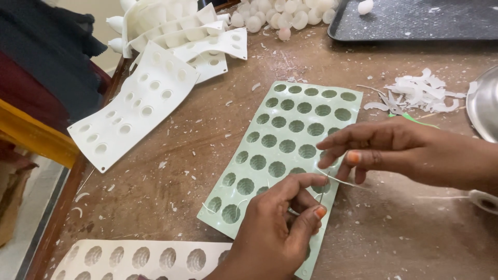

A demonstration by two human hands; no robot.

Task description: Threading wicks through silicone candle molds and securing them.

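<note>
now both hands pinch thin white wick over dimpled green mould.

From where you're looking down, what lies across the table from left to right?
White mould sheet → green mould sheet with the left hand on its near end → right hand → pile of white wax scraps → metal bowl rim.

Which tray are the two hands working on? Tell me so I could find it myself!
Look at the brown wooden table sprinkled with white flakes. Near its middle lies a flat green mould full of round holes, with the left hand on its near end and the right hand over its right edge. It is the only green one; the other moulds around it are white.
</note>
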